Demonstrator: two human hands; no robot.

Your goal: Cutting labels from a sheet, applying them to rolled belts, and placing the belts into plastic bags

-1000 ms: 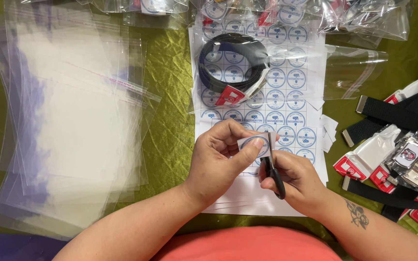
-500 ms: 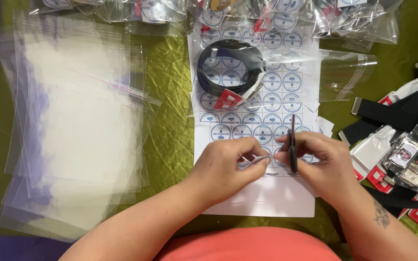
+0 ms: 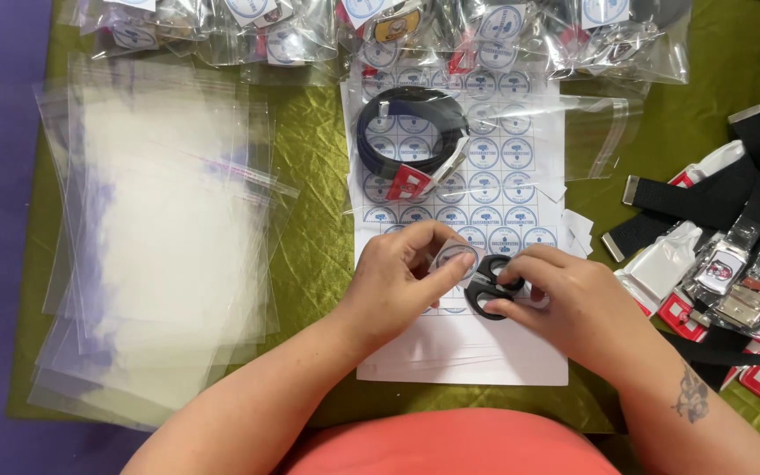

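Now the left hand (image 3: 402, 281) is pinching a round sticker (image 3: 456, 258) freshly lifted off the sticker sheet (image 3: 485, 343). Right hand (image 3: 573, 303) fingers are gripping black scissors (image 3: 488, 286), lowered flatter than a moment ago.

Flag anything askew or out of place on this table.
Only the stack of clear plastic bags on the left looks askew: the sheets are fanned out with misaligned edges. Small white paper offcuts lie loose beside the white sticker sheet.
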